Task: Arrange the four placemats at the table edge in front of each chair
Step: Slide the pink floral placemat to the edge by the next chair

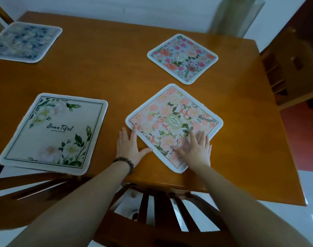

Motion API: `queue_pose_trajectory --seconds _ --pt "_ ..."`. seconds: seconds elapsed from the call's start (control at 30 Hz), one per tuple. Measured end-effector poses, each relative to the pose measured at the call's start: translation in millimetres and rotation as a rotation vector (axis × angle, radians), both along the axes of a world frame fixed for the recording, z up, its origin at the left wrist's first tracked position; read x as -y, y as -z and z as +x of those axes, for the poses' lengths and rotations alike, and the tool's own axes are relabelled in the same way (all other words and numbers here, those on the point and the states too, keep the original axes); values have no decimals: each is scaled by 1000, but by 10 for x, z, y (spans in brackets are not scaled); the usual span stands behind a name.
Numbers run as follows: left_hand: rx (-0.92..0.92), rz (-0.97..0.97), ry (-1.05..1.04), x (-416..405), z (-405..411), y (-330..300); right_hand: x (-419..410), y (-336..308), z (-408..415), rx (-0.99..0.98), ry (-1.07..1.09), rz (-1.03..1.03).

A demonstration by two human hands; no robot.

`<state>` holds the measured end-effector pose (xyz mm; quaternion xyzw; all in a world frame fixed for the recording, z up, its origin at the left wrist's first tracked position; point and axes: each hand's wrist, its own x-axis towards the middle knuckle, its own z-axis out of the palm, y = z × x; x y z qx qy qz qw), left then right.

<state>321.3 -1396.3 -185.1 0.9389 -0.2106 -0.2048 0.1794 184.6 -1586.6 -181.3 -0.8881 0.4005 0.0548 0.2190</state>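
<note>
A peach floral placemat point(171, 120) lies turned like a diamond near the table's front edge. My left hand point(129, 148) lies flat on the table, its fingers touching the mat's left edge. My right hand point(196, 148) presses flat on the mat's lower right part. A cream placemat point(54, 131) printed "Beautiful" sits at the front left edge. A pink rose placemat point(182, 58) lies tilted toward the back right. A blue floral placemat point(23, 41) rests at the far left edge.
The wooden table point(116, 77) fills the view. A wooden chair back point(161, 211) stands just below my arms, another chair point(36, 186) at the front left, and one more chair point(285, 68) at the right side. A wall runs behind.
</note>
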Motion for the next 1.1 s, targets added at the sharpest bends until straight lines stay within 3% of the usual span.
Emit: queue_pose_trajectory --seconds 0.17,0.4,0.6,0.8,1.1 --pt "61 82 -4 172 -366 105 851 60 348 -122 -87 -159" --pt "107 69 22 276 -534 205 1496 105 530 -110 -112 -7" --pt "64 82 44 188 -471 170 1270 115 338 -111 -99 -76" --pt "31 152 75 68 -165 59 720 85 38 -118 65 -57" --pt "47 169 258 -75 277 -86 -140 72 -492 -135 179 -17"
